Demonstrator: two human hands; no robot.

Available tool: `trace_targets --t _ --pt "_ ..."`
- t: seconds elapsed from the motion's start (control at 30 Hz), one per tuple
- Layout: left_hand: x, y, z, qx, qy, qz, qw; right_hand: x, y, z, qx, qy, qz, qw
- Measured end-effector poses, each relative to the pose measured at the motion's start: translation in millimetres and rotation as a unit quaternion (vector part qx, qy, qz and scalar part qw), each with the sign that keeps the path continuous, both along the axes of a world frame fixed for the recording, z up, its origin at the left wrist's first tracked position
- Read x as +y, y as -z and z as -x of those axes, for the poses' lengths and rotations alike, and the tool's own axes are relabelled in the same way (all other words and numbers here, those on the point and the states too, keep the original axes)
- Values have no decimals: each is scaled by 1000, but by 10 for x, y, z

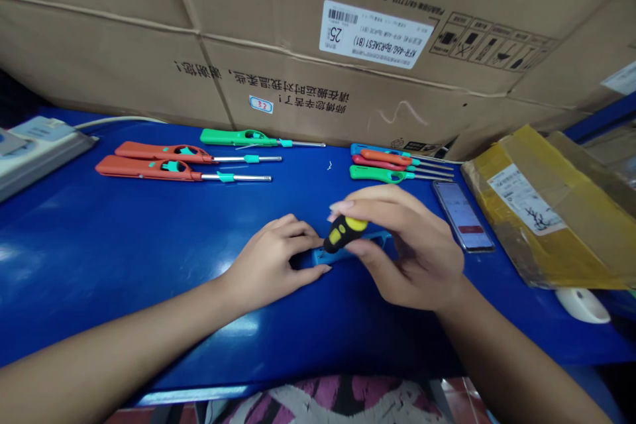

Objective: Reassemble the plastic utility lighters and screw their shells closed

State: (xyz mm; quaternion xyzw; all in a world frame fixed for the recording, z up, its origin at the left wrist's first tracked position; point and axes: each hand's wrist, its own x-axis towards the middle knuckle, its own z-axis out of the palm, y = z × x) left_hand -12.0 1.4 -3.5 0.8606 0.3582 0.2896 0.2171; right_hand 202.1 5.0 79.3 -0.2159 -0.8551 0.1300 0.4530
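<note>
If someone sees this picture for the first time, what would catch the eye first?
At the centre, the right hand holds a black and yellow tool against a blue part that the left hand steadies. Behind, red and green lighters lie on the blue table, below cardboard boxes.

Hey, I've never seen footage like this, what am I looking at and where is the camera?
No machine here: a camera worn on a person's head looks down at their own two bare hands. The left hand steadies a blue plastic piece on the blue table; the right hand grips a black-and-yellow tool handle against it. Beyond lie orange and green long-nosed lighters, a smartphone, a yellow-taped parcel and big cardboard boxes.
</note>
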Motion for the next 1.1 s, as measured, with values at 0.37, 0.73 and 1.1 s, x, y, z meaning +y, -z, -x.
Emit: trace_targets --t 0.37,0.73,1.1 --pt "-11 -30 -10 0 -9 -4 1000 -42 34 -7 -35 -46 21 998" --pt "-11 -26 -16 -9 -2 2 1000 -49 24 -13 -37 -39 3 999" --pt "-9 -29 -12 -10 0 1 1000 -43 22 -22 -21 -2 -23 1000"
